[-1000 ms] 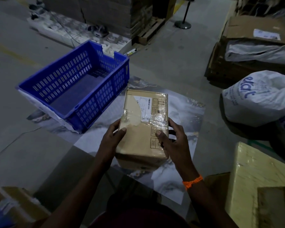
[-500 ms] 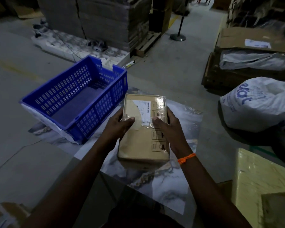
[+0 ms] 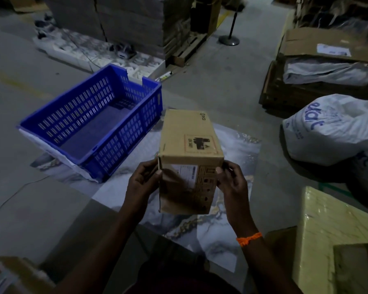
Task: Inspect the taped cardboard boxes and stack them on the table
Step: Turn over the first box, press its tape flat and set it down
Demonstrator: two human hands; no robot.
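Observation:
I hold a brown taped cardboard box above the marble-patterned table. Its labelled, taped face is turned toward me and a plain face with a printed picture points up. My left hand grips the box's near left edge. My right hand, with an orange band on the wrist, grips the near right edge. The box is lifted and tilted, clear of the table surface.
An empty blue plastic crate sits on the table's left part. A white printed sack lies on the right. A pale yellow box stands at the near right, another cardboard box at the near left. Stacked cartons and a stanchion stand beyond.
The box lay flat with its labelled face up. It has been rolled toward me, so that face now points at me and another side is on top. Both hands kept their hold.

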